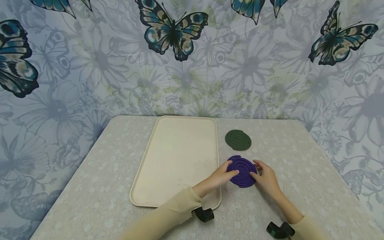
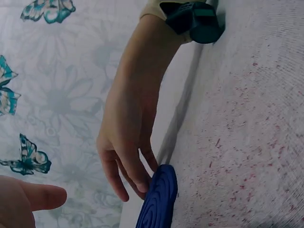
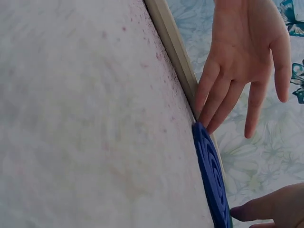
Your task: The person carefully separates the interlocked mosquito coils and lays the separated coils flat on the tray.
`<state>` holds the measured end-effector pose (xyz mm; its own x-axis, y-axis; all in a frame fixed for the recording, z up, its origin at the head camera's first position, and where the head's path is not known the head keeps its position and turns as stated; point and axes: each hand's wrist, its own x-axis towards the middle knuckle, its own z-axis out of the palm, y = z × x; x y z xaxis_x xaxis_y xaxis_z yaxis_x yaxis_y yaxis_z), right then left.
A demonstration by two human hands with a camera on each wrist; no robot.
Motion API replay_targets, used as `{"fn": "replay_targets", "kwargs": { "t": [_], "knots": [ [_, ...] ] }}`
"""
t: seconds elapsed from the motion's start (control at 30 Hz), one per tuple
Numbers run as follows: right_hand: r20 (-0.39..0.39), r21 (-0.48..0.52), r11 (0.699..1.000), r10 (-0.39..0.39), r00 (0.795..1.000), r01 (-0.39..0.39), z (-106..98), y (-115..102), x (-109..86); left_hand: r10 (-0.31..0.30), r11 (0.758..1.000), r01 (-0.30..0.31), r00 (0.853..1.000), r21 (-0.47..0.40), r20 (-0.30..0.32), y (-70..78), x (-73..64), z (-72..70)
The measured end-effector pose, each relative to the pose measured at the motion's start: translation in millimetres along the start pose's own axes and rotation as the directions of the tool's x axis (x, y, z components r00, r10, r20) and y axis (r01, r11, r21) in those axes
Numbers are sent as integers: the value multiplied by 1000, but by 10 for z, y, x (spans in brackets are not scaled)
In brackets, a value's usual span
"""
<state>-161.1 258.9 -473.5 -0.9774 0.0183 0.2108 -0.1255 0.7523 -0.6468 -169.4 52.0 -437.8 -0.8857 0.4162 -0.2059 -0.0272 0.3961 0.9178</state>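
A purple flat spiral coil (image 1: pixel 243 170), made of a rope-like strand wound into a disc, lies on the table just right of the tray. At its left side is my left hand (image 1: pixel 221 176), its thumb reaching over the disc's face. The right wrist view shows that left hand (image 3: pixel 247 59) with fairly straight fingers touching the disc's edge. My right hand (image 1: pixel 268 180) is at the right rim, thumb against the coil and fingers spread apart. Loosely bent fingers of the right hand (image 2: pixel 128 128) meet the edge of the coil (image 2: pixel 159 202) in the left wrist view.
A cream rectangular tray (image 1: pixel 183 150) stands left of the coil, its right rim under the left wrist. Behind the purple coil lies a dark green spiral coil (image 1: pixel 238 140). Small reddish specks dot the tablecloth (image 2: pixel 237 156). Butterfly-patterned fabric (image 1: pixel 186 86) hangs behind the table.
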Motion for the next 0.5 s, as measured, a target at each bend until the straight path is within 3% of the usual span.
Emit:
{"fn": "replay_targets", "kwargs": {
  "t": [0.17, 0.27, 0.43, 0.5],
  "knots": [
    [-31, 95, 993, 67, 997, -63, 4, -8, -1, 8, 998, -14, 997, -69, -79, -41, -5, 48],
    [-8, 195, 972, 135, 991, -131, -18, -1, 14, 27, 995, -39, 991, -92, -129, -72, 17, 42],
    [71, 374, 900, 211, 975, -222, -53, 18, 33, 48, 990, -69, 984, -121, -171, -134, 49, -7],
    [98, 464, 848, 238, 966, -256, -73, 8, 35, 56, 984, -86, 981, -155, -188, -155, 59, -44]
  ]
}}
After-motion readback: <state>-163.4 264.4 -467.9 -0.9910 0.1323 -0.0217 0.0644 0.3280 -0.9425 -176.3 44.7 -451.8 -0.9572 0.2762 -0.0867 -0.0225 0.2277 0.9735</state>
